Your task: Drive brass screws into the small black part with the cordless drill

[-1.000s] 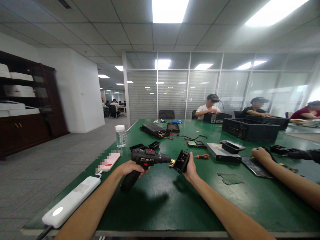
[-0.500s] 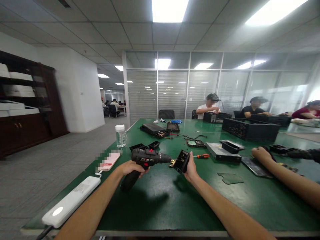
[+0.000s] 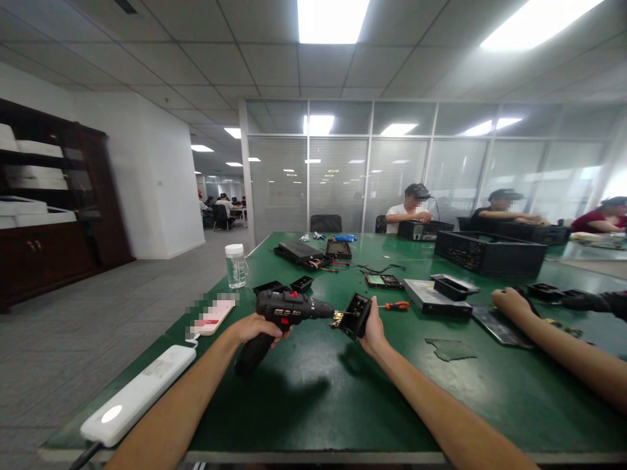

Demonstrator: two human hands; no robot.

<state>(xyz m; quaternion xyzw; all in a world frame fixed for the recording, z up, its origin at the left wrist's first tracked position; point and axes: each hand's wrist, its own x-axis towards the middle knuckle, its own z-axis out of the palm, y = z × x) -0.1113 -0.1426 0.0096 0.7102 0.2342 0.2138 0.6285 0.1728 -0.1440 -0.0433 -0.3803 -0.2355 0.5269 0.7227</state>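
A black power drill (image 3: 289, 307) with red details is gripped by my left hand (image 3: 259, 328), its nose pointing right. The drill's bit reaches into the open side of a small black housing (image 3: 353, 316), which my right hand (image 3: 373, 328) holds tilted by its right side. Brass-coloured metal pieces (image 3: 336, 320) show at the housing's left edge. Both objects are held above the green table (image 3: 304, 418). Just right of the housing lies an orange and black screwdriver (image 3: 396, 305).
A white power strip (image 3: 142, 395), a phone (image 3: 215, 318) and a clear bottle (image 3: 236, 267) stand left. A metal drive (image 3: 435, 299) and a black case (image 3: 490, 252) are right. Another person's arm (image 3: 563, 333) reaches in from the right.
My hands, the drill and the black housing have hardly moved. Across the table, the person in black has shifted their arms.
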